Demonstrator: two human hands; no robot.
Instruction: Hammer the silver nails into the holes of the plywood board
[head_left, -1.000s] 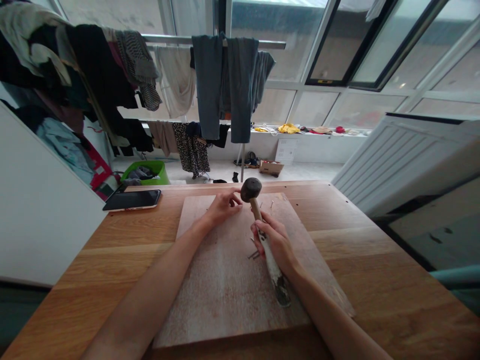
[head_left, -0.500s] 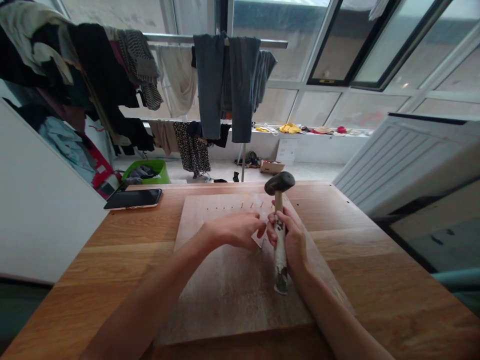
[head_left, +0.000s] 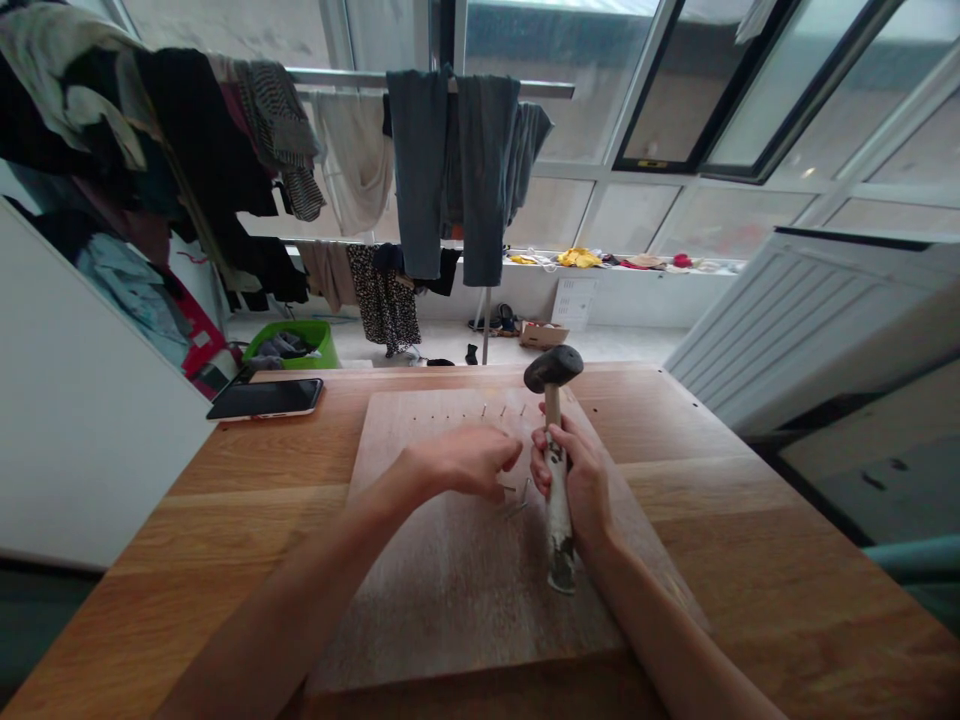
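My right hand [head_left: 576,480] is wrapped round the pale wooden handle of a hammer [head_left: 553,372], whose dark head points up and away over the far part of a wooden board [head_left: 450,590]. My left hand [head_left: 461,462] hovers low over the board just left of the hammer, fingers curled down in a pinch at a few loose nails [head_left: 516,498]. Whether a nail is between the fingertips I cannot make out. A row of several small nails [head_left: 484,411] stands along the board's far edge.
The board lies on a wooden table [head_left: 757,560]. A dark phone [head_left: 266,397] rests at the table's far left corner. Behind the table a rack of hanging clothes [head_left: 450,170], a green basket [head_left: 292,343] and a white slatted panel [head_left: 810,320] at the right.
My left hand came back from the far row of nails to the loose nails mid-board. My right hand swung the hammer from tilted left to upright and slightly rightward.
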